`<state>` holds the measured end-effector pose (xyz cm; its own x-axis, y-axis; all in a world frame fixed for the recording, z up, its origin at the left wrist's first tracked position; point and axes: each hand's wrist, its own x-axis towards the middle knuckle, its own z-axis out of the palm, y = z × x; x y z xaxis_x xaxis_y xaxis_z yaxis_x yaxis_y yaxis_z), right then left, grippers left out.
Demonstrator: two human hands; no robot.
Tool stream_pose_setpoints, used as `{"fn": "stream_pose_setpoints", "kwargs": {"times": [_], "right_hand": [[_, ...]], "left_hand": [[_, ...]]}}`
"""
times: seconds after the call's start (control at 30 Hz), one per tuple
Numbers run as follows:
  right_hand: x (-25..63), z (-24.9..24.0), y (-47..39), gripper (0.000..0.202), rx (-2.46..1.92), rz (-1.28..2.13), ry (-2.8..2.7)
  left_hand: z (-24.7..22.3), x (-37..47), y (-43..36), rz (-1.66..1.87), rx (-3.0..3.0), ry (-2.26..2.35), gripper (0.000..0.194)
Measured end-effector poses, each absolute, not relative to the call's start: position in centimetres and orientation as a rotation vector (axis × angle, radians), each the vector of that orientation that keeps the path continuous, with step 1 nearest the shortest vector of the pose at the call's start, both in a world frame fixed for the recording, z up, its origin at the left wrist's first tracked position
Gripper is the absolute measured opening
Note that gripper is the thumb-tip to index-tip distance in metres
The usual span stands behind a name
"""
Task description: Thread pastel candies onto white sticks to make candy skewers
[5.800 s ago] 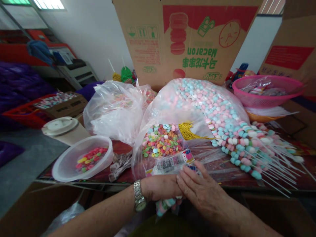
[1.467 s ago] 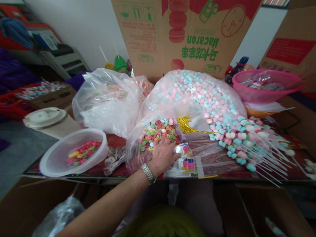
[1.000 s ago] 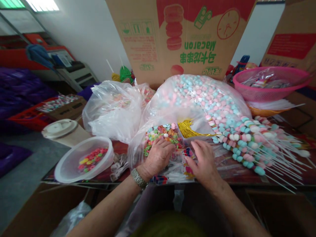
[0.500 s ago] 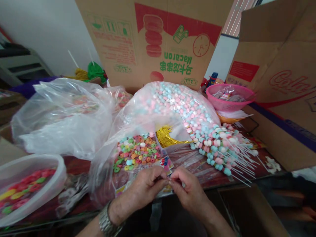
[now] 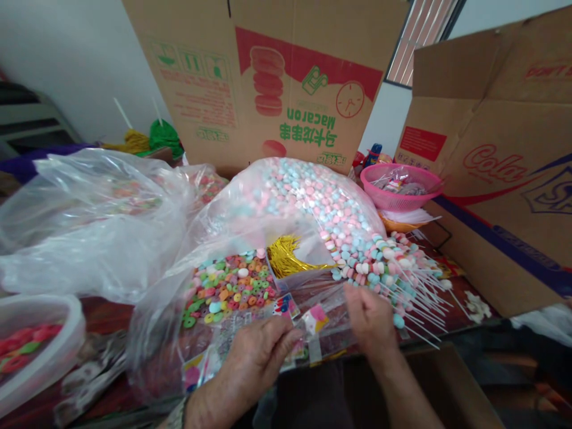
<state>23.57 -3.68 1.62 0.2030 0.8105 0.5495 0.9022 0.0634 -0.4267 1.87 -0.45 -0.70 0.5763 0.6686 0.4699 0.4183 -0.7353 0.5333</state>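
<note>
My left hand (image 5: pixel 257 354) is closed, its thumb and fingers pinching the edge of a small clear plastic bag (image 5: pixel 316 319) with a pink and yellow print. To the right, my right hand (image 5: pixel 372 319) is closed near the skewered candies; whatever its fingers hold is too unclear to make out. Beyond my left hand lie colourful ring candies (image 5: pixel 232 283) on clear plastic. Gold twist ties (image 5: pixel 286 256) fill a small box behind the bag. Pink, blue and white candies on white sticks (image 5: pixel 402 268) are piled beyond my right hand.
A large clear bag of pastel candies (image 5: pixel 308 190) stands behind the ties. At left are another plastic bag (image 5: pixel 98 226) and a white tub (image 5: pixel 74 325) of ring candies. A pink basket (image 5: pixel 402 199) and cardboard boxes (image 5: pixel 482 167) stand at right; another box (image 5: pixel 201 77) rises behind.
My hands, together before, have moved apart, the right one away to the right. The small printed bag now shows between them. The view has shifted slightly.
</note>
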Motion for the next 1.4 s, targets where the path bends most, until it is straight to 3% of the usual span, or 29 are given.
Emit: {"fn": "stream_pose_setpoints", "kwargs": {"times": [0.1,0.17,0.27,0.4,0.5,0.63,0.97,1.2,1.4], "right_hand": [[29.8,4.3,-1.7,0.031,-2.216,-0.704,-1.535],[33.1,4.8,-0.7,0.027,-2.511,-0.658,-1.527],[35.1,3.9,-0.6,0.025,-2.606,-0.494,-1.593],[33.7,3.3,-3.7,0.031,-2.153,-0.561,-1.696],[31.0,3.6,-6.8,0.024,-1.620,-0.529,-1.863],[27.5,3.1,-8.9,0.015,-1.314,-0.503,-2.050],[26.9,1.6,-10.7,0.024,-1.203,-0.529,-2.194],[27.3,2.1,-11.5,0.028,-1.213,-0.488,-2.266],[27.8,2.0,-12.2,0.029,-1.247,-0.425,-2.284]], "left_hand": [[0.0,0.6,0.2,1.130,2.455,0.912,0.018],[0.3,-0.3,0.5,1.182,2.487,0.876,0.014],[0.6,-1.7,0.7,1.210,2.556,0.791,0.016],[0.9,-3.0,0.8,1.148,2.604,0.757,0.019],[1.4,-3.4,0.9,1.045,2.580,0.737,0.018],[2.1,-3.0,0.7,1.051,2.500,0.740,0.017],[2.3,-3.0,-0.2,0.867,2.379,0.884,0.037],[2.8,-2.9,-0.1,0.630,2.503,0.817,0.034],[3.2,-2.9,-0.1,0.636,2.435,0.755,0.037]]}}
